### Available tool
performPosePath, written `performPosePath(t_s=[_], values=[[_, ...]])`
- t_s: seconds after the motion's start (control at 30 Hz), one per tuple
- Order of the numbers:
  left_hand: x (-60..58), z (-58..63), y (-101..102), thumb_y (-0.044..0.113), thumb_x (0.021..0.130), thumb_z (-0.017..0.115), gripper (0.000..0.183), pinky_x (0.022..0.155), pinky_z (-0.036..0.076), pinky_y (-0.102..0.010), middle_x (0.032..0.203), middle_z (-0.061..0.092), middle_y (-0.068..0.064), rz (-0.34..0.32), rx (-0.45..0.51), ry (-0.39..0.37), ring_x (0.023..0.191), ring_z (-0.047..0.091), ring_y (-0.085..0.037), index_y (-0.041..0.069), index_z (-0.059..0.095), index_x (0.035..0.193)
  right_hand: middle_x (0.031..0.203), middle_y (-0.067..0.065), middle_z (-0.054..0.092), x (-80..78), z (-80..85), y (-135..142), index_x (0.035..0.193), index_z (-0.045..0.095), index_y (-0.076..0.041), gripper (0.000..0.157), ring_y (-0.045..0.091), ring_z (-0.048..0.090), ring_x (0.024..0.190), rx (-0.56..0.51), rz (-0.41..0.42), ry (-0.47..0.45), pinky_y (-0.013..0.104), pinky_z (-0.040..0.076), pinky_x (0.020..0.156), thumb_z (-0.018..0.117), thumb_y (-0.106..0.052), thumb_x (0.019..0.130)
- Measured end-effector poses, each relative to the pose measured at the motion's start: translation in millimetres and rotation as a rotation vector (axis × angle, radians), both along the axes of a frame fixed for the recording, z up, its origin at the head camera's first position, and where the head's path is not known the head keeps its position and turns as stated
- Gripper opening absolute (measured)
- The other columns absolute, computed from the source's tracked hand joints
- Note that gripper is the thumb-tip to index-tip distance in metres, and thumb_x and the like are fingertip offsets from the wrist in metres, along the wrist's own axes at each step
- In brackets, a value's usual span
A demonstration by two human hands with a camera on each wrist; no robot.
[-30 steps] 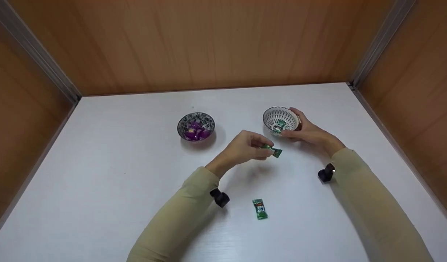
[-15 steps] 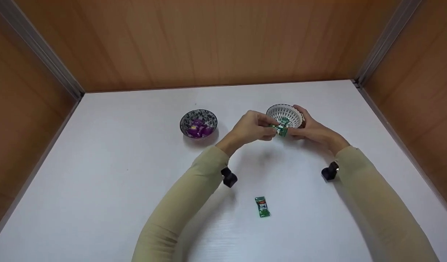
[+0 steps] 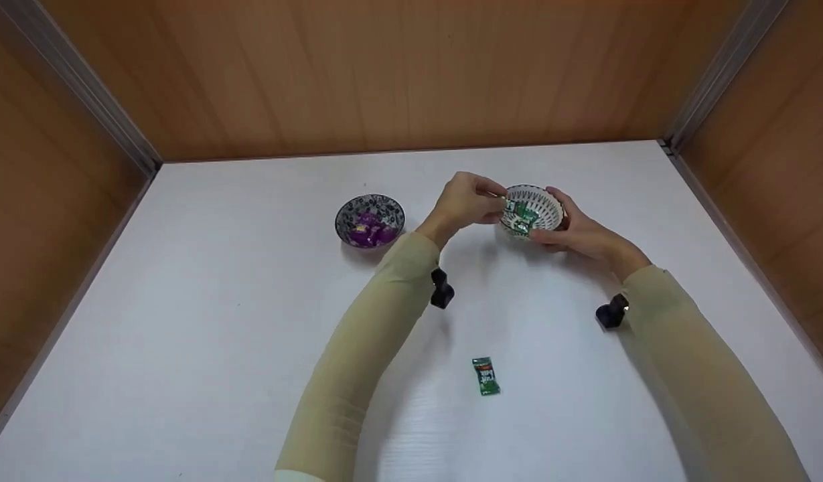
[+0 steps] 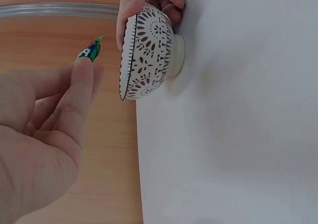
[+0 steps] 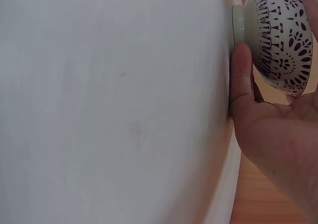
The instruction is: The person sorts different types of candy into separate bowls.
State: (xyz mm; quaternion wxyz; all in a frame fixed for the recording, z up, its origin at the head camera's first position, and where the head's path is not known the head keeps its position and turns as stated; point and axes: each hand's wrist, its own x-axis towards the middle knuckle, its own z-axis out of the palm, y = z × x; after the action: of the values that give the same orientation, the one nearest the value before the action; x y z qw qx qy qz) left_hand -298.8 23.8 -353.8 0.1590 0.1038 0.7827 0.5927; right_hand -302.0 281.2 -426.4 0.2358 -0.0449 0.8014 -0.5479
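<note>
My left hand [image 3: 468, 201] pinches a green-wrapped candy [image 4: 92, 49] between thumb and fingertips, above the left rim of a white bowl with a dark pattern [image 4: 149, 55]. In the head view, green candies [image 3: 524, 217] lie inside that bowl. My right hand [image 3: 578, 231] grips the bowl from its right side, the thumb at the near rim. From the right wrist view, a finger [image 5: 242, 70] lies low beside the bowl's foot. One more green candy [image 3: 485, 376] lies on the table nearer to me.
A black-and-white patterned bowl [image 3: 344, 215] holding several purple-wrapped candies [image 3: 371, 231] stands left of my left hand. The white table [image 3: 217, 321] is bordered by wooden panels [image 3: 398, 73] at the back and both sides.
My left hand has carried the green candy up and away from me to the white bowl's left rim. The right hand stays on the bowl. The head view has shifted slightly.
</note>
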Motion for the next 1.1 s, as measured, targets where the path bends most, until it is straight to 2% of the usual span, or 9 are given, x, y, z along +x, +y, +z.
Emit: performPosePath(t_s=[0.23, 0.47, 0.6, 0.77, 1.0, 1.1], values=[[-4.2, -9.9, 5, 0.004, 0.094, 0.072, 0.021, 0.07, 0.059, -0.021, 0.098, 0.071, -0.007, 0.082, -0.027, -0.015, 0.082, 0.068, -0.014, 0.0, 0.074, 0.114, 0.163, 0.008, 0.015, 2.3, -3.1, -6, 0.16, -0.006, -0.042, 0.114, 0.027, 0.036, 0.137, 0.019, 0.006, -0.006, 0.037, 0.047, 0.101, 0.081, -0.04, 0.087], [-7.0, -20.2, 9, 0.005, 0.094, 0.073, 0.017, 0.068, 0.059, -0.023, 0.097, 0.07, -0.006, 0.14, -0.034, -0.007, 0.079, 0.068, -0.015, 0.003, 0.076, 0.11, 0.161, 0.008, 0.017, 2.9, -3.4, -9, 0.161, -0.005, -0.039, 0.111, 0.027, 0.036, 0.135, -0.015, 0.019, 0.0, 0.038, 0.047, 0.102, 0.08, -0.036, 0.09], [-6.5, -23.5, 12, 0.008, 0.097, 0.069, 0.023, 0.066, 0.06, -0.024, 0.102, 0.069, -0.008, 0.169, -0.044, -0.033, 0.087, 0.071, -0.02, 0.0, 0.071, 0.119, 0.162, 0.009, 0.017, 3.0, -3.6, -9, 0.161, -0.006, -0.041, 0.111, 0.027, 0.037, 0.136, -0.007, 0.021, -0.001, 0.037, 0.047, 0.101, 0.079, -0.037, 0.089], [-5.4, -23.9, 12, 0.008, 0.099, 0.066, 0.034, 0.064, 0.059, -0.023, 0.109, 0.066, -0.009, 0.16, -0.088, -0.025, 0.091, 0.072, -0.023, -0.002, 0.063, 0.13, 0.162, 0.01, 0.019, 3.1, -3.6, -8, 0.161, -0.005, -0.041, 0.111, 0.027, 0.039, 0.136, 0.007, 0.009, 0.002, 0.034, 0.049, 0.096, 0.08, -0.037, 0.089], [-5.1, -21.9, 12, 0.007, 0.098, 0.067, 0.027, 0.065, 0.059, -0.023, 0.105, 0.067, -0.007, 0.134, -0.104, -0.027, 0.089, 0.07, -0.019, 0.0, 0.068, 0.124, 0.162, 0.009, 0.019, 2.5, -1.7, -6, 0.161, -0.004, -0.04, 0.112, 0.025, 0.036, 0.137, 0.014, -0.003, 0.005, 0.032, 0.05, 0.095, 0.081, -0.037, 0.088], [-3.9, -21.4, 12, 0.007, 0.098, 0.067, 0.026, 0.066, 0.059, -0.023, 0.106, 0.068, -0.006, 0.118, -0.098, -0.033, 0.091, 0.07, -0.02, 0.0, 0.069, 0.124, 0.162, 0.009, 0.019, 2.7, -1.6, -5, 0.161, -0.005, -0.04, 0.112, 0.025, 0.036, 0.137, 0.012, -0.003, -0.003, 0.033, 0.049, 0.097, 0.081, -0.037, 0.088]])
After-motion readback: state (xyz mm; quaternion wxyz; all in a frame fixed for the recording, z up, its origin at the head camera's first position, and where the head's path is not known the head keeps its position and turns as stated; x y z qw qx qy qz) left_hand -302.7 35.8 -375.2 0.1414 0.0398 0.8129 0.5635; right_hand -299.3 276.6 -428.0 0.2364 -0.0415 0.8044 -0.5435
